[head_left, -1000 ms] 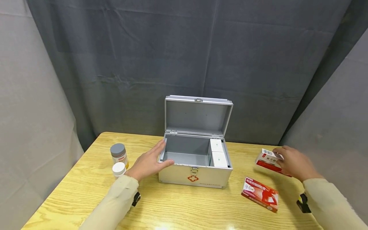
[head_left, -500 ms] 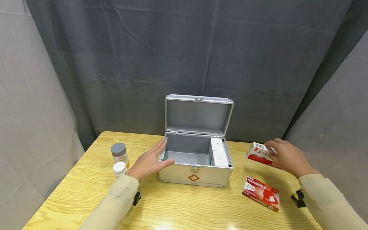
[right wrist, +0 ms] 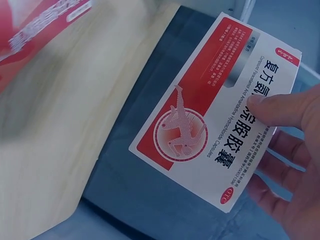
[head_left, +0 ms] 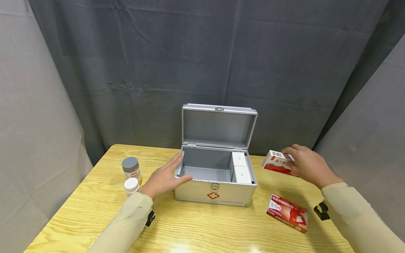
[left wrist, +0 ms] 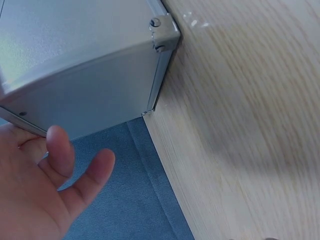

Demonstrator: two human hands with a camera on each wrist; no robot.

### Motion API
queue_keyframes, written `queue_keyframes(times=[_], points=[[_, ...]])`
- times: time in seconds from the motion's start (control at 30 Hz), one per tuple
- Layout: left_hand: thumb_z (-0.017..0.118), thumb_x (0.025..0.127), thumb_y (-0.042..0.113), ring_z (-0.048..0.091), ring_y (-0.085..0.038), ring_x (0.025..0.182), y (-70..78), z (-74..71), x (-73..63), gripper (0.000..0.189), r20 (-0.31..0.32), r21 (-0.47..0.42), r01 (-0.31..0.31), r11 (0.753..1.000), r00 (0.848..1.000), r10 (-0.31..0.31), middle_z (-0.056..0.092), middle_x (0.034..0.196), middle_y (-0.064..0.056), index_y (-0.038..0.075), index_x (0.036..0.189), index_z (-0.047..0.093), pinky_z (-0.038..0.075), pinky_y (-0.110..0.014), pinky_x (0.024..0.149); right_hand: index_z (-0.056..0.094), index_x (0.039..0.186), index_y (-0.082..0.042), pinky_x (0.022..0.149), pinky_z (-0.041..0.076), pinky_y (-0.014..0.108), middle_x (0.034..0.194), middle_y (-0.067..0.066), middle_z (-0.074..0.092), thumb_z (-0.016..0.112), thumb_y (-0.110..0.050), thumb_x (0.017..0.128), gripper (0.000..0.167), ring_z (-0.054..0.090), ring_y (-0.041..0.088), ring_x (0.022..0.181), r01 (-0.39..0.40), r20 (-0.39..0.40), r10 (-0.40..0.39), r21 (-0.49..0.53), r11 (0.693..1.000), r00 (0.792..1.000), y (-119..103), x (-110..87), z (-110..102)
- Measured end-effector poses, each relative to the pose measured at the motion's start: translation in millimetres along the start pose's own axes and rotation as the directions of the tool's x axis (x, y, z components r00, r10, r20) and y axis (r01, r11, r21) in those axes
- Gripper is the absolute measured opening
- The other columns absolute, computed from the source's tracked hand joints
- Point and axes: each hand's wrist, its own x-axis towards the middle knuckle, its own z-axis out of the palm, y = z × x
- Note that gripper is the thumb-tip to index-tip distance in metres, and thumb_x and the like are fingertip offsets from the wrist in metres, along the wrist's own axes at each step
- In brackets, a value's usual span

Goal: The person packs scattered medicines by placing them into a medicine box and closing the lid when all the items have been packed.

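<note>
I have the box marked "OTC" and "Compound Paracetamol And Amantadine Hydrochloride Capsules" pinched in the right hand, above the desk, right of the case; the left hand, spread, rests at its rim.

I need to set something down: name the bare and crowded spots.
Bare: the tabletop before the metal case, between left sleeve and red box; also inside, left of the white boxes. Crowded: around the white-capped bottle, grey-capped bottle and left hand.
</note>
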Motion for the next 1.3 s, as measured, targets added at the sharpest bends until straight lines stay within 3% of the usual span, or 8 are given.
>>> queue_keyframes(times=[0.37,1.3], points=[[0.050,0.086,0.077,0.034,-0.027,0.149,-0.4,0.7,0.0,0.097,0.000,-0.002,0.002,1.000,1.000,-0.002,0.011,0.168,0.009,0.022,0.160,0.021,0.037,-0.055,0.115,0.071,0.112,-0.007,0.071,0.057,0.048,0.102,0.011,0.069,0.078,-0.006,0.081,0.032,0.065,0.025,0.084,0.045,-0.026,-0.045,0.017,0.999,0.999,-24.9,17.7,-12.0],[0.049,0.086,0.078,0.032,-0.027,0.150,1.1,0.2,0.8,0.097,-0.005,0.020,-0.011,1.000,1.000,0.011,0.012,0.169,0.008,0.022,0.160,0.021,0.037,-0.054,0.116,0.071,0.116,-0.008,0.078,0.059,0.047,0.105,0.011,0.070,0.078,-0.005,0.081,0.035,0.066,0.027,0.090,0.106,-0.006,-0.106,0.004,0.994,0.994,-47.6,35.0,-23.7]])
